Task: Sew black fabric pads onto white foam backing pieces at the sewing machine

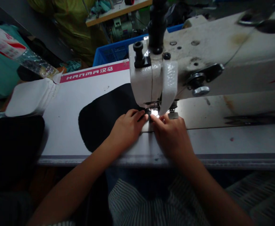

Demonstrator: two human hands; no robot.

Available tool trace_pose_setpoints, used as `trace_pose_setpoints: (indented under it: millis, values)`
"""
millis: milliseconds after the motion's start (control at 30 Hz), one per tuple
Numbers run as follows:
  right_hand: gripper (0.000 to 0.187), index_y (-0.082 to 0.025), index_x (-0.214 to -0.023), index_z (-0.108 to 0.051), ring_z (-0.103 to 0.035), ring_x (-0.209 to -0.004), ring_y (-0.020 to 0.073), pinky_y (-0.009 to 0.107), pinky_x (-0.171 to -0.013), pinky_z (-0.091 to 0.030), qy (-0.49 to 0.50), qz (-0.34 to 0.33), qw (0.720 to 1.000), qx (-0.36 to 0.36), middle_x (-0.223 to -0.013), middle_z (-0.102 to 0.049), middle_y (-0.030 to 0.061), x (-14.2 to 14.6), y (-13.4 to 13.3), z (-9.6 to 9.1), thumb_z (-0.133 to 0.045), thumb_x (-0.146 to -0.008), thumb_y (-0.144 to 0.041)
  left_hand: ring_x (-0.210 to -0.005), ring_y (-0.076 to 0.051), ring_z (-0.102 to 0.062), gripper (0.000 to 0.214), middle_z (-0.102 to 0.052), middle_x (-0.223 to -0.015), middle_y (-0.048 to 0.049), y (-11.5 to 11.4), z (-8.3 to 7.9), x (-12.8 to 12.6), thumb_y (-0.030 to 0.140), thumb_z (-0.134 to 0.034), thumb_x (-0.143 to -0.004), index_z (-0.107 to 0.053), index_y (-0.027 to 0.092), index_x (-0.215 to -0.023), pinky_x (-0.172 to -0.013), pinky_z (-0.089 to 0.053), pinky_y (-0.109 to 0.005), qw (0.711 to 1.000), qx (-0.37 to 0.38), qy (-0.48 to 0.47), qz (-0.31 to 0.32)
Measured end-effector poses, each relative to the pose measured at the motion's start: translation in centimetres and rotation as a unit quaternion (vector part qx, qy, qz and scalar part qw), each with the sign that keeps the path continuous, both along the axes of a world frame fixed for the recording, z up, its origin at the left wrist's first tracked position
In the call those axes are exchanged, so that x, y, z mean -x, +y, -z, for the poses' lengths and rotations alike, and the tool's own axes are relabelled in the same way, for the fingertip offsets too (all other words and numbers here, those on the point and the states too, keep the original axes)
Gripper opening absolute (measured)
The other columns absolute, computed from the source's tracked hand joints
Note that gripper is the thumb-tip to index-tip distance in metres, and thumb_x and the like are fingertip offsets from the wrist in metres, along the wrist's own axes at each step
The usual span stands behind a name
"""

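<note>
A flat black fabric piece with rounded corners lies on the sewing machine table, its right end under the machine head. My left hand is at its right edge by the needle area, thumb and fingers pinched together on the fabric. Just right of the presser foot, my right hand has its fingers bent and drawn together, the index fingertip close to my left thumb. Whatever it grips is too small or hidden to make out. The white sewing machine stands over both hands, its lamp lighting the needle plate.
White stacked pieces lie at the table's left end, with a black stack in front. A clear plastic bottle leans behind them. A blue crate stands behind the table. Dark scissors or snips lie right of the machine.
</note>
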State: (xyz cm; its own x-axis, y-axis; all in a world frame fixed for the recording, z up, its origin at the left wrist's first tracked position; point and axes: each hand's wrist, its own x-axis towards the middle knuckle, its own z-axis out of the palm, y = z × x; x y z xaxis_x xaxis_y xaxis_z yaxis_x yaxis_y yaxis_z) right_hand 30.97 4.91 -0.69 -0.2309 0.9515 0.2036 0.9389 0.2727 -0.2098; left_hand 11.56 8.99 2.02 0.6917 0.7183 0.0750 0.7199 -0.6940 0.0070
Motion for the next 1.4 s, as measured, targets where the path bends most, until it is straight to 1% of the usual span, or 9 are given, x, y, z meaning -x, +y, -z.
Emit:
trace_pose_setpoints:
  millis: [133, 267, 367, 467, 533, 733, 933, 1100, 1400]
  values:
    - [0.030, -0.023, -0.124, -0.069, -0.046, -0.080, 0.0242, 0.041, -0.075, -0.031, 0.014, -0.001, 1.000, 0.001, -0.094, -0.065, 0.0105, -0.3, -0.5, 0.0, -0.047, -0.103, -0.024, -0.103, -0.032, -0.065, 0.031, -0.070, -0.124, -0.0150, 0.2, -0.2, -2.0, 0.017, -0.051, -0.103, -0.068, 0.015, -0.128, -0.063, -0.059, -0.037, 0.998, 0.013, -0.005, -0.060]
    - [0.028, -0.024, -0.118, -0.071, -0.048, -0.082, 0.0246, 0.042, -0.077, -0.035, 0.048, -0.020, 0.999, -0.014, -0.094, -0.064, 0.0094, -0.4, -1.2, 0.2, -0.048, -0.103, -0.025, -0.106, -0.034, -0.065, 0.029, -0.072, -0.122, -0.0160, 0.6, -0.8, -2.3, 0.024, -0.051, -0.104, -0.071, 0.015, -0.124, -0.070, -0.061, -0.042, 0.994, 0.053, -0.016, -0.097]
    - [0.027, -0.025, -0.121, -0.072, -0.052, -0.089, 0.0252, 0.043, -0.085, -0.039, 0.086, -0.038, 0.995, -0.029, -0.099, -0.066, 0.0086, -0.2, -1.6, 0.5, -0.051, -0.102, -0.025, -0.120, -0.033, -0.062, 0.035, -0.071, -0.132, -0.0122, 1.4, -1.1, -0.4, 0.038, -0.053, -0.106, -0.070, 0.017, -0.128, -0.084, -0.062, -0.045, 0.993, 0.097, -0.027, -0.053]
    - [0.028, -0.026, -0.121, -0.072, -0.053, -0.093, 0.0245, 0.045, -0.093, -0.040, 0.102, -0.039, 0.994, -0.024, -0.104, -0.068, 0.0075, 0.3, -1.8, 0.7, -0.052, -0.101, -0.021, -0.135, -0.029, -0.054, 0.038, -0.064, -0.146, -0.0075, 1.9, -0.7, 1.9, 0.033, -0.053, -0.107, -0.063, 0.020, -0.140, -0.112, -0.049, -0.051, 0.992, 0.118, -0.044, 0.019]
    - [0.029, -0.027, -0.121, -0.072, -0.054, -0.094, 0.0239, 0.046, -0.097, -0.039, 0.111, -0.043, 0.993, -0.016, -0.105, -0.069, 0.0069, 0.5, -1.9, 0.6, -0.052, -0.101, -0.020, -0.142, -0.030, -0.048, 0.043, -0.057, -0.154, -0.0074, 1.5, -0.2, 2.5, 0.030, -0.056, -0.105, -0.056, 0.020, -0.147, -0.119, -0.041, -0.055, 0.993, 0.106, -0.039, 0.033]
    - [0.026, -0.026, -0.120, -0.071, -0.052, -0.092, 0.0246, 0.046, -0.097, -0.038, 0.102, -0.010, 0.995, 0.012, -0.101, -0.067, 0.0072, 0.6, -2.2, -0.2, -0.053, -0.101, -0.029, -0.143, -0.038, -0.048, 0.049, -0.052, -0.157, -0.0158, -1.3, -0.4, 1.1, 0.032, -0.061, -0.101, -0.055, 0.015, -0.148, -0.109, -0.049, -0.057, 0.997, 0.075, -0.011, -0.028]
    - [0.019, -0.023, -0.110, -0.071, -0.046, -0.084, 0.0244, 0.050, -0.103, -0.034, 0.036, 0.019, 0.999, 0.020, -0.091, -0.062, 0.0072, 1.7, -2.5, -0.6, -0.055, -0.099, -0.025, -0.148, -0.028, -0.045, 0.045, -0.053, -0.157, -0.0109, 0.1, 0.0, 1.4, 0.021, -0.050, -0.105, -0.050, 0.018, -0.150, -0.117, -0.044, -0.051, 0.987, 0.107, -0.072, 0.099]
    - [0.025, -0.024, -0.119, -0.069, -0.046, -0.084, 0.0248, 0.053, -0.106, -0.034, 0.032, 0.033, 0.999, 0.013, -0.091, -0.062, 0.0071, 2.1, -2.7, -0.7, -0.054, -0.099, -0.023, -0.149, -0.030, -0.044, 0.046, -0.052, -0.158, -0.0101, 0.4, 0.4, 1.6, 0.026, -0.050, -0.106, -0.051, 0.017, -0.151, -0.118, -0.042, -0.052, 0.992, 0.090, -0.033, 0.081]
    - [0.022, -0.023, -0.117, -0.070, -0.050, -0.087, 0.0242, 0.057, -0.113, -0.031, 0.032, 0.023, 0.999, 0.010, -0.098, -0.065, 0.0069, 2.0, -3.4, -0.6, -0.058, -0.099, -0.027, -0.147, -0.032, -0.046, 0.044, -0.052, -0.158, -0.0121, 0.6, 0.9, 1.5, 0.027, -0.050, -0.105, -0.053, 0.018, -0.149, -0.116, -0.043, -0.054, 0.995, 0.058, -0.028, 0.081]
